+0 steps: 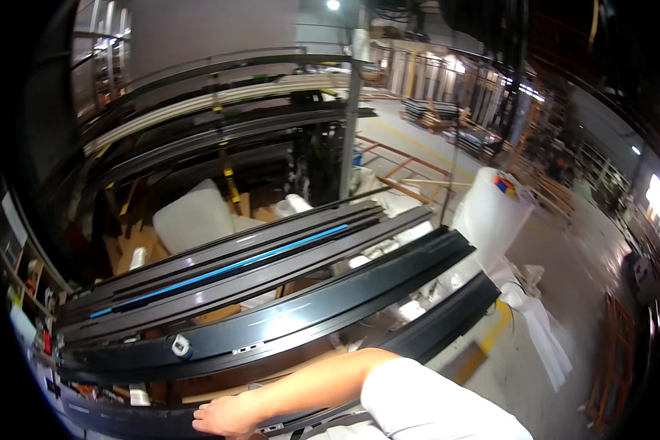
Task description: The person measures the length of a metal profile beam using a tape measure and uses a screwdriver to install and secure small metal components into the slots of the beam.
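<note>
My right hand reaches in from the lower right, its white sleeve pushed to the elbow. Its bent fingers close over the nearest dark metal profile at the lower edge; the underside of the grip is hidden. My left hand is out of the picture. Just beyond lies a wide, glossy dark profile with a small slotted cut-out near its close edge. On its left part rests a white and dark tape measure. Another dark profile runs alongside, partly covered by my arm.
Farther back lie grey profiles, one with a blue strip. Behind them a rack holds long bars, with white foam below. A big white wrap roll stands right, its loose sheet trailing on the floor. Shelves stand left.
</note>
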Tool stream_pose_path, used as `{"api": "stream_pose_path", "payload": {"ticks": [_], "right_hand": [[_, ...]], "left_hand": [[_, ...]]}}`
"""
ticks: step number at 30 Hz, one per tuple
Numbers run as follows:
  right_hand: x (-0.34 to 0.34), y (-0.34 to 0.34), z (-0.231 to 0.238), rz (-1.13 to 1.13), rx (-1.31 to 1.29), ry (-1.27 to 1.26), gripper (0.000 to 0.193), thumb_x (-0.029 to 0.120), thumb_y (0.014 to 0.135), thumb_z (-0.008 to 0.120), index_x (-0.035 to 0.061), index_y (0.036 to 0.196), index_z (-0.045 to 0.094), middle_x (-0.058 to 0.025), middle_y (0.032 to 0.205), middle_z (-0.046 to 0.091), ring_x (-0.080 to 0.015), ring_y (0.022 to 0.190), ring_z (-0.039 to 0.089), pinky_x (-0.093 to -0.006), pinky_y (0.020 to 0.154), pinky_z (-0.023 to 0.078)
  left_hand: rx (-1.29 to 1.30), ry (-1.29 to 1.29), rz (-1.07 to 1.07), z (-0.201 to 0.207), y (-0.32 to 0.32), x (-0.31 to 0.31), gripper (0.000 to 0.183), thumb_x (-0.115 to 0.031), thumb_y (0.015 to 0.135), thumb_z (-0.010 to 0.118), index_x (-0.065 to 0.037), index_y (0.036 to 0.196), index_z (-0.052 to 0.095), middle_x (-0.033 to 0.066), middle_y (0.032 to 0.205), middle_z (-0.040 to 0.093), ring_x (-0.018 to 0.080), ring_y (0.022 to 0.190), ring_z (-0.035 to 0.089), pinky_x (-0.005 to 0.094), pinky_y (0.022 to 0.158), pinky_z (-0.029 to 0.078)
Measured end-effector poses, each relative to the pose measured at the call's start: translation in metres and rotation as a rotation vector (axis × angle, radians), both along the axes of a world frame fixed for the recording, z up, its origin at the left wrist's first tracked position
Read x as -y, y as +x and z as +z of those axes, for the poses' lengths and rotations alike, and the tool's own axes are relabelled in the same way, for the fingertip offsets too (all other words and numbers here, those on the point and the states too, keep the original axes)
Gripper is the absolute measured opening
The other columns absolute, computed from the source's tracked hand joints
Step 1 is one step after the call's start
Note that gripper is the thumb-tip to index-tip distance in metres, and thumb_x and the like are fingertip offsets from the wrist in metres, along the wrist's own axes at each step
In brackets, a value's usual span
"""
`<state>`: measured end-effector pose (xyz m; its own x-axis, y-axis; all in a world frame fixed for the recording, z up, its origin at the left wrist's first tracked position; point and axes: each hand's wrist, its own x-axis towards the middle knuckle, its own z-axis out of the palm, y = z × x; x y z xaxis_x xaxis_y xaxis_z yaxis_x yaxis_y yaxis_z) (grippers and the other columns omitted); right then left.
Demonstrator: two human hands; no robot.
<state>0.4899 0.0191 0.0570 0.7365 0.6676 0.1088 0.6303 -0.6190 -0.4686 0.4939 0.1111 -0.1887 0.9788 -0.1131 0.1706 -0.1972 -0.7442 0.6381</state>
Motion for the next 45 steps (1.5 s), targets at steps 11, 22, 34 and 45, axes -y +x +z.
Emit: {"api": "stream_pose_path", "payload": {"ticks": [11,22,34,45], "right_hand": [[-0.01,-0.003,-0.003,0.106,0.008,0.063,0.033,0.014,0.081,0.068,0.0024,0.108,0.054,-0.0173,0.105,0.06,-0.0374,0.106,0.062,-0.0487,0.088,0.053],[-0.005,-0.008,0.026,-0.084,-0.026,-0.221,0.04,0.039,0.093,0.071,0.0042,0.103,0.055,-0.0158,0.088,0.071,-0.0362,0.089,0.071,-0.0465,0.075,0.057],[-0.005,-0.005,0.042,-0.001,-0.057,-0.207,0.043,0.039,0.096,0.069,0.0032,0.114,0.054,-0.018,0.095,0.07,-0.0381,0.09,0.071,-0.0448,0.078,0.057],[0.001,-0.007,0.029,0.096,0.07,-0.068,0.048,0.044,0.095,0.068,0.0037,0.117,0.056,-0.016,0.091,0.071,-0.0355,0.086,0.072,-0.045,0.073,0.058]], "left_hand": [[0.061,-0.152,0.127,-0.044,-0.032,-0.054,0.036,-0.038,0.093,0.064,-0.007,0.076,0.073,0.0181,0.076,0.071,0.0388,0.073,0.07,0.0505,0.065,0.052],[-0.123,-0.17,0.282,-0.042,-0.057,-0.054,0.022,-0.026,0.077,0.072,-0.005,0.068,0.072,0.0198,0.069,0.069,0.0405,0.069,0.07,0.0504,0.062,0.054],[-0.575,-0.004,0.45,-0.005,-0.051,-0.045,0.026,-0.028,0.08,0.073,-0.003,0.087,0.076,0.0226,0.098,0.074,0.0405,0.097,0.072,0.0466,0.085,0.058],[-0.617,-0.036,0.358,0.005,-0.05,-0.044,0.03,-0.03,0.082,0.073,-0.002,0.092,0.077,0.0252,0.098,0.074,0.0419,0.099,0.072,0.0465,0.086,0.058]]}}
